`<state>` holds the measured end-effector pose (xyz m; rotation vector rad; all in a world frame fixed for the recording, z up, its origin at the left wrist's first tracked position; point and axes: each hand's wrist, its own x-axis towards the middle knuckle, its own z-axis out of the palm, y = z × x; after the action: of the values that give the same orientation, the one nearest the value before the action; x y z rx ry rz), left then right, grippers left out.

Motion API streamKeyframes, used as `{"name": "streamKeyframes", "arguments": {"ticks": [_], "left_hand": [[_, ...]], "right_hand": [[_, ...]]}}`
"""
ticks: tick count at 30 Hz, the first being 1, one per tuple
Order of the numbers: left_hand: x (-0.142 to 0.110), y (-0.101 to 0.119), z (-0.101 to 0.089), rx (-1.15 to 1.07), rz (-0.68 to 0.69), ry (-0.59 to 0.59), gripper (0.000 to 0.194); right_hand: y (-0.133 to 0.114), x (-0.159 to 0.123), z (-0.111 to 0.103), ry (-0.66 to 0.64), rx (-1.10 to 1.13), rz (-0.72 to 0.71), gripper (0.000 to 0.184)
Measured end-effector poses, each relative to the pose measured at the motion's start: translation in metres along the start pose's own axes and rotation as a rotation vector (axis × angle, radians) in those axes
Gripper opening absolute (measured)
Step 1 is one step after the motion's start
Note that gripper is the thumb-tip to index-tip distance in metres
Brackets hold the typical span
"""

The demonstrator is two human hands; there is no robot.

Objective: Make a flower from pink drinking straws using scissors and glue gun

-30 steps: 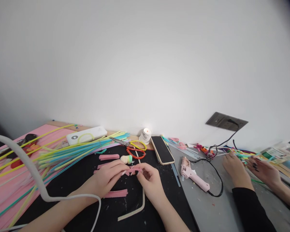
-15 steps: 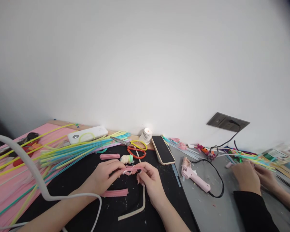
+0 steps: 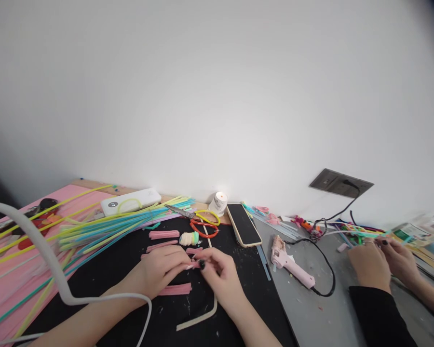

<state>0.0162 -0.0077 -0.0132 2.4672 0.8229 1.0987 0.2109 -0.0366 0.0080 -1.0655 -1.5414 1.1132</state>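
My left hand [image 3: 162, 271] is closed in a pinch on pink pipe cleaners [image 3: 194, 264]. From the other side, my right hand [image 3: 222, 278] pinches the same pink piece; its exact shape is partly hidden by my fingers. Further pink strips [image 3: 162, 246] stick out behind my left hand. A pink pipe cleaner bundle [image 3: 164, 234] lies beyond, and a second pink bundle [image 3: 176, 289] lies just below my hands. Behind my fingers sits a cream and green coil [image 3: 189, 238]. A bent cream pipe cleaner [image 3: 198, 320] runs under my right hand.
Scissors [image 3: 204, 223], a small white cup [image 3: 219, 203] and a phone [image 3: 243, 225] lie at the back. Many coloured pipe cleaners [image 3: 123, 224] spread left, under a white cable [image 3: 54, 260]. Right are a pink glue gun [image 3: 292, 267] and a co-worker's hands [image 3: 371, 265].
Both hands have come slightly lower and closer together, with the pink piece now more covered. Pink strips show behind my left hand. The co-worker's right hand has shifted upward.
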Motion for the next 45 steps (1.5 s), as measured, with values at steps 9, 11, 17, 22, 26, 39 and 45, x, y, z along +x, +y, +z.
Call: {"name": "streamKeyframes", "arguments": {"ticks": [9, 11, 17, 22, 26, 39, 45], "left_hand": [[0.003, -0.002, -0.008, 0.061, -0.05, 0.112, 0.022], [0.004, -0.004, -0.009, 0.071, -0.062, 0.138, 0.022], [0.004, -0.001, -0.009, 0.058, 0.025, 0.092, 0.023], [0.003, 0.0, -0.006, 0.035, 0.023, 0.007, 0.02], [0.003, 0.001, -0.004, 0.012, -0.065, -0.025, 0.021], [0.008, 0.004, -0.007, -0.125, -0.232, 0.015, 0.022], [0.006, 0.005, -0.005, -0.127, -0.233, 0.026, 0.022]], "right_hand": [[0.019, 0.008, -0.009, 0.295, -0.124, 0.082, 0.026], [0.02, 0.008, -0.013, 0.367, -0.067, 0.075, 0.025], [0.012, 0.007, -0.009, 0.147, -0.051, 0.016, 0.017], [0.007, 0.005, -0.001, 0.078, -0.226, -0.049, 0.011], [0.004, 0.005, -0.001, 0.132, -0.219, -0.071, 0.01], [0.003, 0.009, -0.003, 0.033, 0.508, 0.267, 0.025], [0.001, 0.009, -0.003, 0.009, 0.644, 0.313, 0.021]]}}
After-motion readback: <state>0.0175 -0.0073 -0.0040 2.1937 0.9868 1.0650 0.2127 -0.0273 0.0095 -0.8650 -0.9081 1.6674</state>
